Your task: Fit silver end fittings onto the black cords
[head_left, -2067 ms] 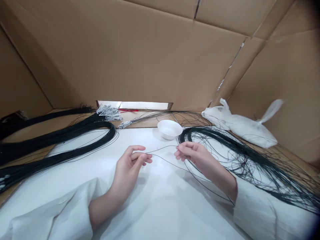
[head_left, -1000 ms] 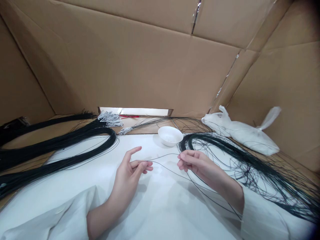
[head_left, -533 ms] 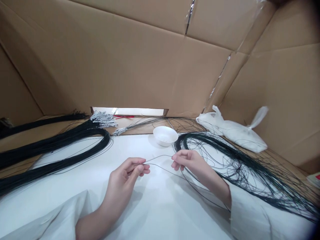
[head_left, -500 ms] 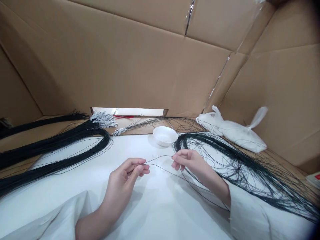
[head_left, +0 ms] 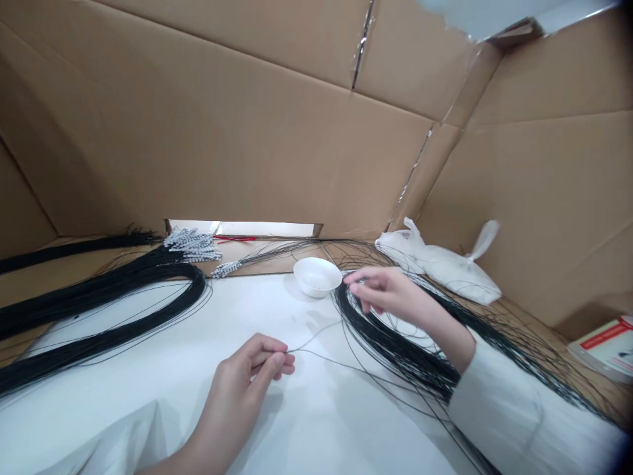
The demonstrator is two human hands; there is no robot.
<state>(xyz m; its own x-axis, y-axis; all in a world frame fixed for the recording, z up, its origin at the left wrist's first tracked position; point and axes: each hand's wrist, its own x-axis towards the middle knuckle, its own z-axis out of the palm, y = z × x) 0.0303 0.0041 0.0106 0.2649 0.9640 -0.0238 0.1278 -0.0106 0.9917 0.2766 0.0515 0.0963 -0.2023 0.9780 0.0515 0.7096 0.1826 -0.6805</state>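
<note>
My left hand (head_left: 257, 373) pinches a thin dark cord (head_left: 321, 357) between thumb and fingertips, above the white table. From this pinch two strands run to the right, one short and one long. My right hand (head_left: 383, 290) hovers beside the white bowl (head_left: 317, 277), over the near part of a dark cord coil (head_left: 366, 324). Its fingers are loosely bent and apart, with nothing visible in them. What lies in the bowl is too small to make out.
Bundles of black cord (head_left: 123, 326) lie at the left, some with black-and-white wrapped ends (head_left: 192, 244). A smaller wrapped bundle (head_left: 226, 268) and red ties (head_left: 235, 239) lie behind. White plastic bags (head_left: 459, 274) and a red-and-white package (head_left: 606, 343) stand right. Cardboard walls (head_left: 222, 119) surround the table.
My right hand has let go of the cord strand and moved up and away toward the bowl. My left hand keeps its pinch, slightly lower in view. The view has shifted to the right.
</note>
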